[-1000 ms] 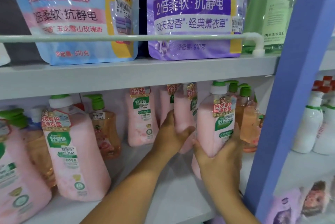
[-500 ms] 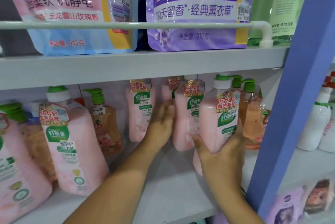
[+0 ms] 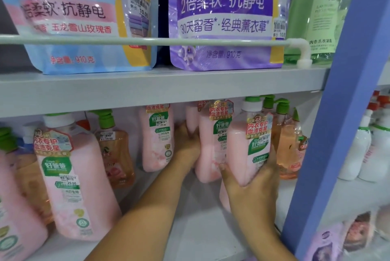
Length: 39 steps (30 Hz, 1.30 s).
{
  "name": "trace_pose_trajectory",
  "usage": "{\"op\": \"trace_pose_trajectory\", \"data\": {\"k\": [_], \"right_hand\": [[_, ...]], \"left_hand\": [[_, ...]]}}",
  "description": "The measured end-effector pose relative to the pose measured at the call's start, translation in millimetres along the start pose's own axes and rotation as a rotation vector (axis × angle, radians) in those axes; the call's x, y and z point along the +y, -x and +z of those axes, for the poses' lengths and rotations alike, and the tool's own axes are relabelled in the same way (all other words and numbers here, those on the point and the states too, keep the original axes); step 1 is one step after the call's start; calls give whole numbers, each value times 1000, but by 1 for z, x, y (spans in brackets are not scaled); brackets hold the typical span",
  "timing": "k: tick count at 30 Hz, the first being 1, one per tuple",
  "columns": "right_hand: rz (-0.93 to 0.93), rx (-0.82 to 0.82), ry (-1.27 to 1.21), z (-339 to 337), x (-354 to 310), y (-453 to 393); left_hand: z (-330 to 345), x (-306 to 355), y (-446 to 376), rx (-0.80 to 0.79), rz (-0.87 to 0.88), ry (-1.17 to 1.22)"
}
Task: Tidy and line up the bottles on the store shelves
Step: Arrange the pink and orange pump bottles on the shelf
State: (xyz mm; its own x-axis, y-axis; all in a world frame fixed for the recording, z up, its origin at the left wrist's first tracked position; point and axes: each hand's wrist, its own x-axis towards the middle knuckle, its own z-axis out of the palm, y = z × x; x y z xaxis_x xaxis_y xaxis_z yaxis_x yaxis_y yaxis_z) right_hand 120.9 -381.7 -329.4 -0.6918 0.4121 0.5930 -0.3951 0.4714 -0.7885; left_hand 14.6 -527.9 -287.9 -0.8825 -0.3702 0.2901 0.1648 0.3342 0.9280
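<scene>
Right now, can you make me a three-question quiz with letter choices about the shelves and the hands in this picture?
1. Where does the purple soft refill pouch stand?
A. on the upper grey shelf
B. on the lower shelf
C. on the floor

2. What colour is the pump top of the amber see-through bottle?
A. red
B. green
C. black

3. What is the right hand doing?
A. hanging idle
B. pointing at a price tag
C. gripping a pink pump bottle with a white collar

Answers:
1 A, it sits behind the white rail, above the bottles.
2 B, its pump head is plainly green.
3 C, its fingers and thumb wrap the bottle's lower body, while the left hand touches the next pink bottle behind.
</scene>
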Motion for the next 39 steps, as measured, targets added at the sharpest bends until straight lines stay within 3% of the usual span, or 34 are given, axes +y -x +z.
{"op": "trace_pose_trajectory", "data": {"k": [4, 8, 12, 16, 18, 21, 24, 26, 29, 33, 39], "right_hand": [[-12, 9, 14, 0, -1, 1], [-10, 7, -5, 1, -2, 1], [-43, -14, -48, 5, -3, -1], [-52, -88, -82, 11, -4, 0], [-32, -136, -126, 15, -4, 0], [-6, -179, -156, 20, -6, 0], [-1, -180, -150, 20, -6, 0], [4, -177, -139, 18, -6, 1], [12, -178, -145, 16, -7, 1], [41, -179, -193, 17, -3, 2], [86, -193, -245, 20, 6, 1]], "left_hand": [[-7, -7, 1, -72, 102, 56], [-16, -10, 4, -236, 74, 188], [-21, -8, 11, -239, 52, 181], [-31, -1, 18, -102, -36, 209], [-37, 8, 29, -59, 2, 207], [-54, 16, 42, 217, 237, 194], [-75, 1, 32, 642, 561, -101], [-83, -14, 22, 697, 597, -217], [-78, -26, 14, 477, 418, -142], [-75, -40, 2, 322, -13, -49], [-81, -59, -12, 251, -68, 6]]}}
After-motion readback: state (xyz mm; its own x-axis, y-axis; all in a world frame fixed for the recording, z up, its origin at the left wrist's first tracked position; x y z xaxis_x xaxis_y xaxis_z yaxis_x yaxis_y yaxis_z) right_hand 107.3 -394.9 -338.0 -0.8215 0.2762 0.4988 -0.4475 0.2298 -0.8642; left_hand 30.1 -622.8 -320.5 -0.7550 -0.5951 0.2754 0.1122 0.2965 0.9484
